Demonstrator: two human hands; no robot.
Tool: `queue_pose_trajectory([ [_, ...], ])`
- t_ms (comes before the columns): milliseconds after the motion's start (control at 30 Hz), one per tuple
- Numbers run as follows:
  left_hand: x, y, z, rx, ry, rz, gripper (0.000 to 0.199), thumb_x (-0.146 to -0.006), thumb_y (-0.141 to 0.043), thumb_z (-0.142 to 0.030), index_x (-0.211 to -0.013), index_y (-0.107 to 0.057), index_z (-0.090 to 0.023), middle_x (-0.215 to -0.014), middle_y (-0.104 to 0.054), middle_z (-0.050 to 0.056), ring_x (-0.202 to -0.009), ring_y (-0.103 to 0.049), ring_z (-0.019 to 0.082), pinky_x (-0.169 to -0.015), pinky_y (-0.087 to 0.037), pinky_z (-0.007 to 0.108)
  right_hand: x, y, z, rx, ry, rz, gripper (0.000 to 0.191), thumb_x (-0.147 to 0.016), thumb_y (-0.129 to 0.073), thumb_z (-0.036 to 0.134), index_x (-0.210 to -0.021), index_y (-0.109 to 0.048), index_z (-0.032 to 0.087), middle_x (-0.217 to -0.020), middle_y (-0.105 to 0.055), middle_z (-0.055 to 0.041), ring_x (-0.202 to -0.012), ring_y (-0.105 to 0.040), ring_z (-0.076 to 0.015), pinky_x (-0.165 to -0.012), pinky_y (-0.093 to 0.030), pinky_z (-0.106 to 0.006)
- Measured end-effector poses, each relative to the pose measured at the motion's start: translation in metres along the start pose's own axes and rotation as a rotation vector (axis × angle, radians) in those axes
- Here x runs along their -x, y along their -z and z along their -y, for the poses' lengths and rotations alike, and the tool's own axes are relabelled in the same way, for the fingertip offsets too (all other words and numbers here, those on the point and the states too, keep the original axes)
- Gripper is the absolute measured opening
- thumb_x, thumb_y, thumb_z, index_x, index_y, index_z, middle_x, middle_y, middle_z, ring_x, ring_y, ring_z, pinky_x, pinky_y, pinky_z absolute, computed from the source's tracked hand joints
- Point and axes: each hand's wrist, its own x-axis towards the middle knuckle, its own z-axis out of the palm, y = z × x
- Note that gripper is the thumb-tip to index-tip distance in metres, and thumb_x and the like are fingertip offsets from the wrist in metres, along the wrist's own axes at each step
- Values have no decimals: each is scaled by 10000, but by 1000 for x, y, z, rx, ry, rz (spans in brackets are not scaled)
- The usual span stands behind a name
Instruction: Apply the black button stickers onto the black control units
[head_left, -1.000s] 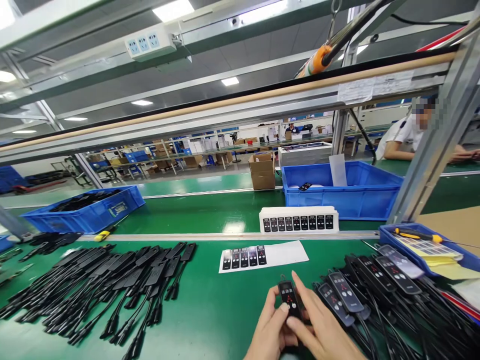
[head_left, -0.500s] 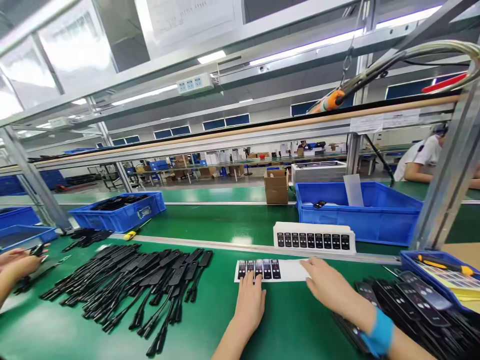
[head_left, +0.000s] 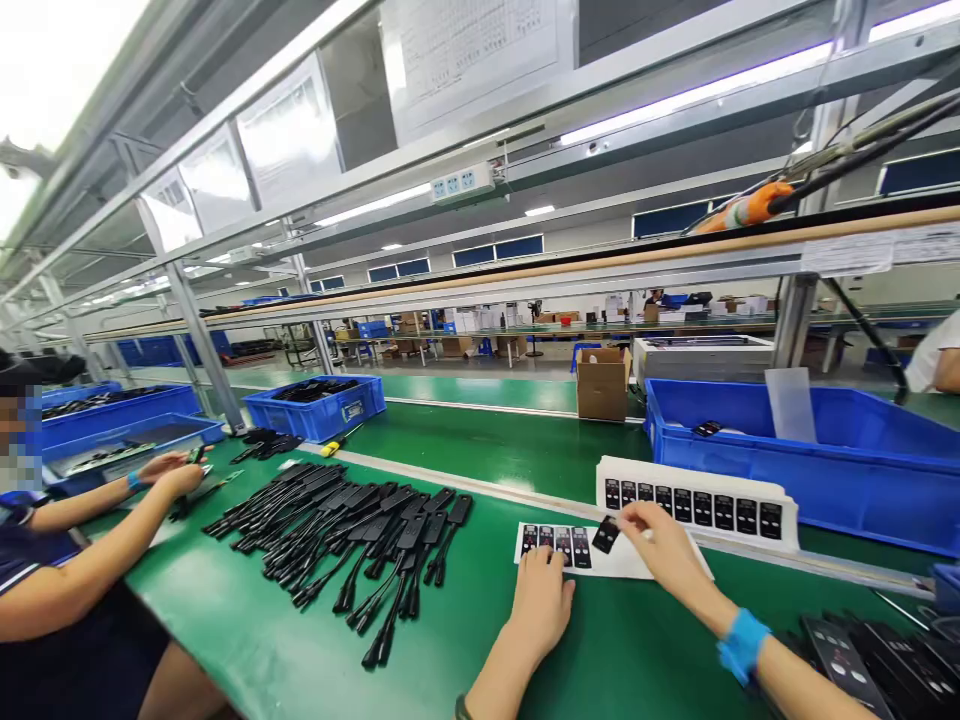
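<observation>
Black label (head_left: 605,534), in the sheet's row half a second ago, is now pinched by the right hand (head_left: 664,550), tilted just left of its fingertips, so peeling appears accomplished; the left hand (head_left: 538,602), fingers slightly spread, rests at the backing sheet (head_left: 616,567).

on the flat green bench (head_left: 300,650), a white rectangular paper sheet (head_left: 619,564) lies before the far edge, a white paper label stack (head_left: 675,475) just behind it; black plastic cabled devices (head_left: 409,535) lie left, black plastic handsets (head_left: 847,660) right. beyond that edge, a brown cardboard box (head_left: 602,390) stands between two blue plastic bins (head_left: 862,495).
</observation>
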Motion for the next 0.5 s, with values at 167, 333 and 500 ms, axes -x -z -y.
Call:
queue_pose_trajectory([
  [167, -20, 22, 59, -128, 315, -190, 533, -850, -458, -127, -1369, -366, -49, -1449, -321, 255, -1364, -258, 365, -1069, -259, 537, 57, 36, 6, -288, 1, -138, 284, -882, -455, 486, -866, -577, 229, -849, -604, -35, -760, -577, -192, -635, -489, -261],
  [333, -20, 30, 93, -174, 452, -172, 386, -877, -562, -245, -1231, -508, -102, -1280, -526, 166, -1203, -482, 292, -975, -406, 472, 105, 36, 8, -369, 12, -177, 242, -858, -528, 482, -877, -570, 245, -800, -598, -7, -720, -594, -170, -632, -492, -224],
  [500, -10, 32, 82, -171, 504, -197, 204, -860, -600, -250, -1026, -586, -133, -1093, -584, 72, -1018, -553, 225, -871, -461, 423, 121, 25, -1, -410, -53, -205, 235, -868, -521, 484, -878, -533, 249, -719, -576, 13, -597, -573, -149, -564, -485, -217],
])
